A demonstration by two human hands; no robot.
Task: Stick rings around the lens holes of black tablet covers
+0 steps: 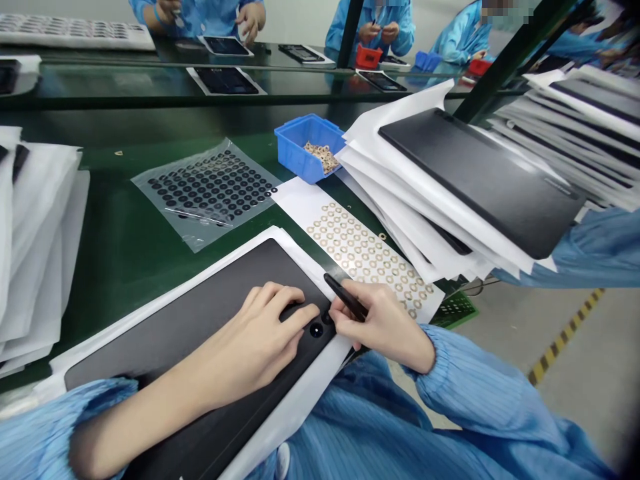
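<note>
Here's the matte black rectangular panel [200, 320], lying on white foam sheeting [300, 400] right in front of the person. And there's the left hand [265, 333], palm down, fingers half bent and loosely spread, pressing on the panel, nothing in its grip! At the panel's 3 o'clock, a glossy round black disc [316, 330] sits just off those fingertips. Beside it, the right hand [375, 327] is curled round a slim black pen-like tool [345, 297], one end poking toward 11 o'clock. Out from the panel: at 12, a clear plastic sheet of black rings [195, 230]; at 1, an open blue plastic bin [297, 157] of small tan rings; at 2, a white strip [300, 193] dotted with tan rings, then a stack of black panels and white foam [480, 173]. Over at 10, piled white foam sheets [40, 233].
</note>
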